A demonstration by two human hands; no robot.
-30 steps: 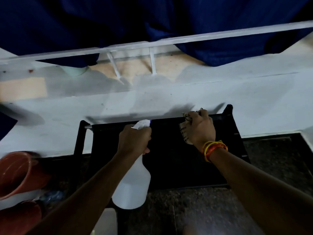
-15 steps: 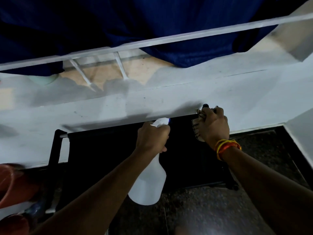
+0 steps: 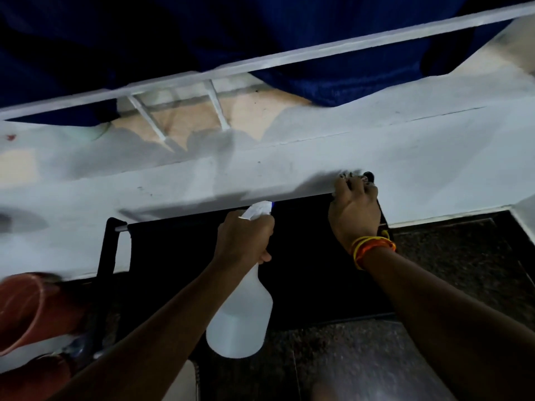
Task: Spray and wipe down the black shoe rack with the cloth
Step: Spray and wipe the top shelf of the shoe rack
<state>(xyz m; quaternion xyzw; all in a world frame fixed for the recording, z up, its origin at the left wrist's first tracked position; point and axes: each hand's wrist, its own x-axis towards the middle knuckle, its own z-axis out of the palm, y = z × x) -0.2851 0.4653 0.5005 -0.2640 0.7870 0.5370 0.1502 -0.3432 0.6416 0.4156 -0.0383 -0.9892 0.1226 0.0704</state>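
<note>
Dark speckled floor [image 3: 451, 273] lies under and to the right of both hands, and a pale wall [image 3: 318, 157] runs across beyond them, topped by a white rail [image 3: 289, 59] with blue cloth-like fabric [image 3: 260, 24] hanging over it.

Against that wall stands the black rack [image 3: 179, 256], its top shelf directly beneath the two hands. A black post of the frame stands well to the left of the left hand, and the far right corner post shows just past the right hand's knuckles.

Left hand [image 3: 244, 238] is curled round the neck of a white bottle [image 3: 241, 316], whose body hangs down toward the person while the spray head pokes out above the fingers, pointing away at the wall side of the shelf.

Right hand [image 3: 354, 215] is up at the rack's back right corner, fingers bunched on the cloth [image 3: 351, 178], of which only a blurred pale edge with dark marks shows past the fingertips. Orange and yellow bands [image 3: 372, 247] circle that wrist.

Hands are apart, the right a little farther from the person than the left.

Far to the left of the left arm, at the frame edge, sits a reddish-brown pot [image 3: 31, 311].
</note>
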